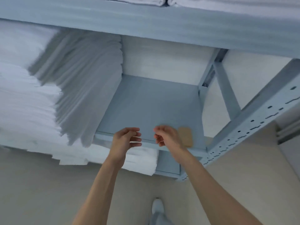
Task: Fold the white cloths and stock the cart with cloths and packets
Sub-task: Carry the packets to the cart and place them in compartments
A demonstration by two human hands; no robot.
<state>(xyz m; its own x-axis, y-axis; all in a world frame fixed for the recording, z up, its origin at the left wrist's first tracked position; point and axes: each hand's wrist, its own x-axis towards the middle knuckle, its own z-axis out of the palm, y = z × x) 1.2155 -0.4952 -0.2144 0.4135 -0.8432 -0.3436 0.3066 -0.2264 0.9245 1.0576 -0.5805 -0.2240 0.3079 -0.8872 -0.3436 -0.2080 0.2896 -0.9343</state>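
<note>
We stand before a shelving unit [162, 26] with several levels. On the middle shelf [151, 108] a tall stack of folded cloths [78, 82] fills the left part, and further stacks [21, 98] lie left of it, nearer us. To the right of these the shelf is bare except for a small packet [185, 137] lying near its front edge, by the right upright [253, 124]. Our left hand [125, 139] and right hand [167, 135] hang side by side at that front edge, apart from each other, the right one just beside the packet. More folded cloths [139, 161] lie on the shelf below, under our left forearm, and others [178, 2] on the top level. A foot [157, 206] rests on the floor [40, 192] between our arms.
</note>
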